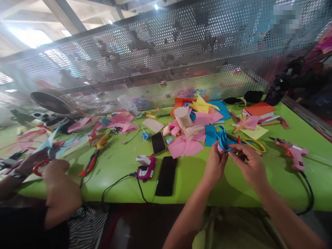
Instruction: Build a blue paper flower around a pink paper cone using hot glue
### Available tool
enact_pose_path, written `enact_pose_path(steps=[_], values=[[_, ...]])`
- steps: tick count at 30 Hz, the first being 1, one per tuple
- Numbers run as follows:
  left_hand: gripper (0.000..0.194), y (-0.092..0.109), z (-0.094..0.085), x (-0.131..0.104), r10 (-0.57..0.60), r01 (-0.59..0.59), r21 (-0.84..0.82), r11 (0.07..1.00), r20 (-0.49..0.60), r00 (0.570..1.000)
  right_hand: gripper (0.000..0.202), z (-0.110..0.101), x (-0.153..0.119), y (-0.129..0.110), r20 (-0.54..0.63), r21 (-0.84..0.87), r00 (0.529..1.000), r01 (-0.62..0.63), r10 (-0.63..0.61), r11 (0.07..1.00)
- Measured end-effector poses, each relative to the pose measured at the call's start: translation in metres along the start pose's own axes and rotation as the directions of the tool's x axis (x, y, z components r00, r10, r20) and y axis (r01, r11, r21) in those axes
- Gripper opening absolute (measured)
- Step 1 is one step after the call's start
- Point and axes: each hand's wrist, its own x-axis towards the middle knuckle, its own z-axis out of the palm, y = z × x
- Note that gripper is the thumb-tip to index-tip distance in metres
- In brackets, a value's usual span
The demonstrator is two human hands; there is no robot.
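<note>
Between both hands, above the green table, is a curled blue paper piece [223, 139] with a bit of pink at its lower end. My left hand [217, 158] is closed around its base. The fingertips of my right hand [245, 158] pinch its right edge. Just behind them lie flat blue paper [210, 135] and scissors with a yellow handle [255, 144]. Pink paper sheets [185, 147] spread to the left of my hands. A pink glue gun [294, 152] rests to the right, its black cord hanging over the table edge.
Two phones [166, 176] and a purple power socket [146, 168] with cables lie left of me. A cardboard tube [183, 118] stands among papers. At far left, a co-worker's hands [53, 169] hold red-handled scissors. A perforated metal screen [160, 65] backs the table [192, 186].
</note>
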Motion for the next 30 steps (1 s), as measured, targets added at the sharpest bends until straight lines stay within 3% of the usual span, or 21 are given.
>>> enact_pose_path(steps=[11,22,30], values=[[0.048,-0.0029,-0.0005,-0.0014,0.022,-0.02,0.131,0.991,-0.015,1.0,0.021,0.003,0.0022,0.0034,0.049,0.076,0.992,-0.122,0.119,0.99],[0.05,-0.0025,-0.0007,-0.001,0.039,-0.033,0.217,0.976,-0.025,0.999,0.016,0.0006,0.0013,0.0048,0.056,-0.068,0.998,0.003,0.001,0.998],[0.052,-0.006,0.0009,-0.0013,0.062,-0.056,0.252,0.966,-0.017,0.998,0.017,0.0066,-0.0019,0.0095,0.061,-0.023,0.997,-0.045,0.046,0.999]])
